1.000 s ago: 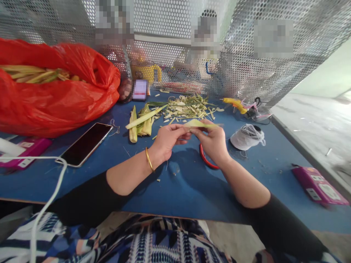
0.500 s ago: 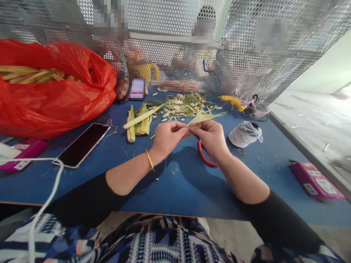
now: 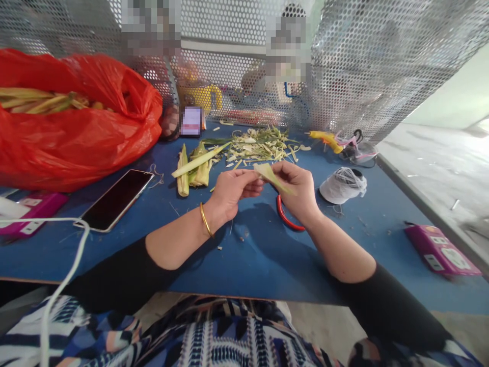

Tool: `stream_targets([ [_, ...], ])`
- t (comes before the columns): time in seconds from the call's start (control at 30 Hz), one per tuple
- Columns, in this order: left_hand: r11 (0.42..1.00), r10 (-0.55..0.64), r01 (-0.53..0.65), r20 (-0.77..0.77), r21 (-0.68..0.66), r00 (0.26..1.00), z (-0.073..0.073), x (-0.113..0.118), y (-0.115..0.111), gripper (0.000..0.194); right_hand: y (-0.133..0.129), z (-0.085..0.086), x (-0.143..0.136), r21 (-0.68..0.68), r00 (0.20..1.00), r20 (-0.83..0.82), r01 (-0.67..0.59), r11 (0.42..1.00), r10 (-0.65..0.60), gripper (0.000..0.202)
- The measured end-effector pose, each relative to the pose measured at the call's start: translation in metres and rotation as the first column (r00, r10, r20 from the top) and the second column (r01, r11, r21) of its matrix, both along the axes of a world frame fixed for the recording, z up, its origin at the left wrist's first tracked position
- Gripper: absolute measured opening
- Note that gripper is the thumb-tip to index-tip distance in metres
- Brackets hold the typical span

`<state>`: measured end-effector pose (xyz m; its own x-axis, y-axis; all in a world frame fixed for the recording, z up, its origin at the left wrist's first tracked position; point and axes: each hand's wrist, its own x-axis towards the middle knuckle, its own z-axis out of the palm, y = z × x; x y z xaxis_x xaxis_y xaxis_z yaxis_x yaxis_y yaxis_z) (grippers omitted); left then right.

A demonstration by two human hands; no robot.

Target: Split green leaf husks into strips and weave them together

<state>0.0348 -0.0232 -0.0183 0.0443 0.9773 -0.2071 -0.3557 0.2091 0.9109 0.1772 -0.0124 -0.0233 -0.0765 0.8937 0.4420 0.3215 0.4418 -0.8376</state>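
In the head view, both forearms reached out from black sleeves over the blue table (image 3: 252, 260) and met above its middle. The left hand (image 3: 233, 191), a gold bangle (image 3: 205, 220) on its wrist, was turned palm-inward with its fingers curled and its fingertips pinched on one end of a pale green leaf strip (image 3: 273, 177). The right hand (image 3: 300, 191) faced it, thumb and fingers closed on the same strip, whose free end slanted down across the palm. The strip was held just above the table, between the two hands. Red-handled scissors (image 3: 286, 220) lay on the table under the right wrist. Beyond the hands lay a heap of leaf scraps (image 3: 260, 145) and some husks (image 3: 193, 168). A phone (image 3: 116, 199) lay to the left, near a red bag (image 3: 76, 132) holding more stalks. A spool of white thread (image 3: 343, 184) sat to the right of the right hand.
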Motion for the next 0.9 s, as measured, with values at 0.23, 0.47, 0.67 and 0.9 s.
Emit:
stream_targets([
  [0.23, 0.987, -0.024, 0.047, 0.147, -0.153, 0.989, 0.0027, -0.0025, 0.0033, 0.009, -0.0038, 0.0035, -0.0009, 0.157, 0.993, 0.116, -0.02, 0.987, 0.002, 0.006],
  [0.47, 1.0, -0.001, 0.001, -0.005, 0.021, 1.0, -0.0011, 0.0001, 0.0011, 0.007, -0.0032, 0.0003, -0.0015, 0.063, 0.999, 0.032, 0.011, 0.998, -0.013, 0.009],
  [0.67, 0.986, 0.042, -0.022, -0.121, 0.164, 0.992, -0.0033, 0.0019, 0.0001, 0.003, 0.0007, -0.0034, -0.0018, -0.097, 0.994, -0.105, 0.027, 0.995, -0.037, 0.01],
  [0.9, 0.973, 0.038, 0.003, -0.175, 0.232, 0.984, -0.0073, 0.0024, 0.0004, 0.007, -0.0008, -0.0032, -0.0025, -0.063, 0.992, -0.113, 0.052, 0.997, -0.059, 0.009],
])
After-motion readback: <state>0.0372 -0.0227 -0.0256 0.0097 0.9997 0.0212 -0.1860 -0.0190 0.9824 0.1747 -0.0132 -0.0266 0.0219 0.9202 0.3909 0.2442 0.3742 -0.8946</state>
